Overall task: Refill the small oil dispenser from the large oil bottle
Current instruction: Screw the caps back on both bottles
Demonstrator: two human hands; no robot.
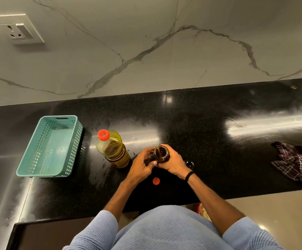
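Observation:
The small oil dispenser point(161, 153), a dark glass jar with an open mouth, stands on the black counter point(209, 141) in the middle. My left hand point(140, 166) holds its left side with curled fingers. Around its right side my right hand point(173, 163) wraps, a black band on that wrist. The large oil bottle point(112, 150), clear plastic with yellow oil and a red top, stands upright just left of my hands. A loose red cap point(156, 181) lies on the counter below my hands.
A teal perforated basket point(38, 159) sits at the left. A dark plaid cloth point(296, 161) lies at the right near the counter's front edge. A small dark round object point(189, 164) rests just right of my right hand. A marble wall with a socket point(18, 29) stands behind.

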